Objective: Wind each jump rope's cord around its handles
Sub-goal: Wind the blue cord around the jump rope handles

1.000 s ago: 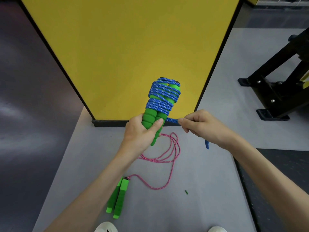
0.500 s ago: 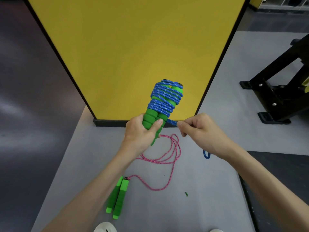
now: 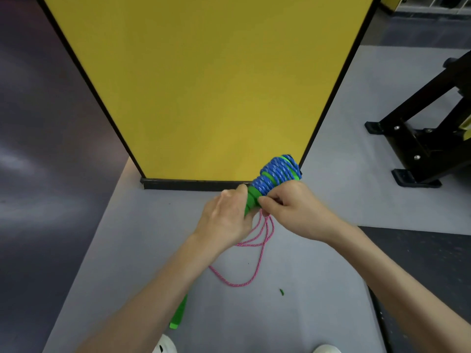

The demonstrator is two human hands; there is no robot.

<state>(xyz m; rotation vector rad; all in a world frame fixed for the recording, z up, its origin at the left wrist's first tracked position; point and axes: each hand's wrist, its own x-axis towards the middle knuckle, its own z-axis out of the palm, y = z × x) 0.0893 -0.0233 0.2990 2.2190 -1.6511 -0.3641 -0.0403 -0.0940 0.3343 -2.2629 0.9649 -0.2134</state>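
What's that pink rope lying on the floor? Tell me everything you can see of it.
Its thin braided cord, pink with pale flecks, lies slack and unwound on the grey floor. Several loops fan out beneath the left hand and right hand, which grip a blue-wound bundle instead. One long curve sweeps back toward its bright green handles, plastic-looking and mostly hidden behind the left forearm. Nothing visibly holds it; it rests on the floor alone.

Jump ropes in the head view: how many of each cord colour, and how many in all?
Blue-cord jump rope: 1, wound
Pink-cord jump rope: 1, unwound
Total: 2
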